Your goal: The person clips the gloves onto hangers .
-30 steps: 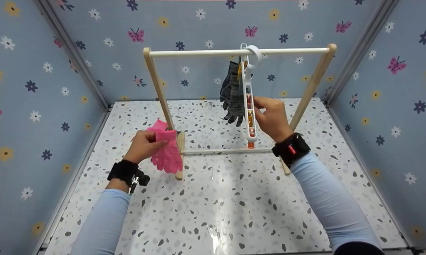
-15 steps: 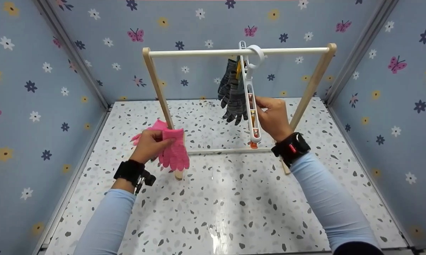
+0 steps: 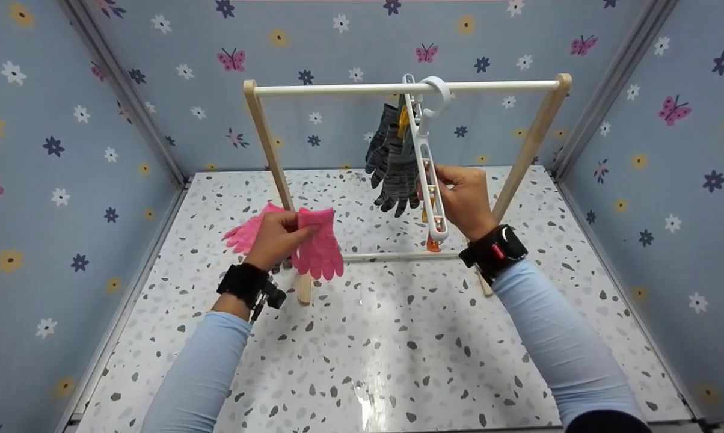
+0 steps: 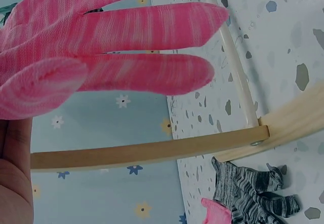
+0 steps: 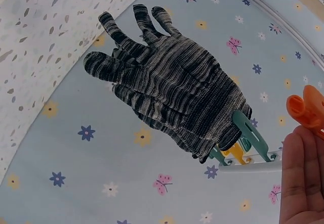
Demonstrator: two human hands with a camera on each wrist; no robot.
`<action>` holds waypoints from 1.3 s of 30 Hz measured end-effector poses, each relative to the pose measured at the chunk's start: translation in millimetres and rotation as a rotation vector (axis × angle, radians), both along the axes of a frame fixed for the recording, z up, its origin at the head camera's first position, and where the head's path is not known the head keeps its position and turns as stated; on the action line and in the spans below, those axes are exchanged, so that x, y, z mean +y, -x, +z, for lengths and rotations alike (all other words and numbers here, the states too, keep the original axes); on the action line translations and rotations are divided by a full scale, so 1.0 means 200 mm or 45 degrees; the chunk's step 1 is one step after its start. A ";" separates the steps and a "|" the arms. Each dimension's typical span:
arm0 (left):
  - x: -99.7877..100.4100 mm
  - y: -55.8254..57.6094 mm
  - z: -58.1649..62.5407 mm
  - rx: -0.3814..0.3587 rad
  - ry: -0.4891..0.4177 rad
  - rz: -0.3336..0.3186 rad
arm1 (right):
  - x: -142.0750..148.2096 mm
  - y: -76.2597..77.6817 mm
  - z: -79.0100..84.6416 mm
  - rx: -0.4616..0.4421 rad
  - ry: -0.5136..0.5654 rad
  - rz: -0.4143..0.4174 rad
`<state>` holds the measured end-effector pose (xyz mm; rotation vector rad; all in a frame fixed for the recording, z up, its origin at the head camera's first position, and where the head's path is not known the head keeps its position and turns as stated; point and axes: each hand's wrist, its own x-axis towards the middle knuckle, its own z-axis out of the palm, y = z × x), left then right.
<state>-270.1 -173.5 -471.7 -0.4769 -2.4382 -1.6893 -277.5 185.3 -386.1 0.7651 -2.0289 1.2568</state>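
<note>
My left hand (image 3: 276,237) pinches a pink knit glove (image 3: 319,249) by its cuff, and the glove hangs fingers-down left of the hanger. Its fingers fill the top of the left wrist view. A white clip hanger (image 3: 429,174) is hooked over the rack's top bar, angled towards me. Two grey-black striped gloves (image 5: 172,82) hang from its far end by green clips (image 5: 251,135). My right hand (image 3: 465,195) is at the hanger's near half, fingers and thumb pinching an orange clip (image 5: 306,107); the hanger partly hides the fingertips.
The wooden rack's white top bar (image 3: 338,90) spans between two posts, the left post (image 3: 269,144) close behind my left hand. Another pink glove (image 3: 248,233) lies on the speckled floor, with a striped glove (image 4: 248,188) beside the rack's foot. Patterned walls enclose the space.
My left hand has carried the pink glove rightwards and slightly up, towards the hanger, uncovering the pink glove lying behind. The hanger's near end has swung slightly right; my right hand has stayed in place.
</note>
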 end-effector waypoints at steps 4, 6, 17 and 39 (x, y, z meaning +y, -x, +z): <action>0.05 0.01 0.02 0.008 -0.011 -0.007 | -0.01 0.00 0.00 -0.017 0.024 0.034; 0.07 0.02 0.02 0.006 -0.019 -0.014 | -0.01 0.00 0.00 -0.024 0.034 0.037; 0.22 0.04 0.05 -0.015 0.020 -0.030 | -0.01 0.00 0.00 -0.074 0.092 0.067; 0.44 0.06 0.09 0.016 -0.037 -0.087 | -0.02 -0.02 -0.02 -0.177 0.240 0.207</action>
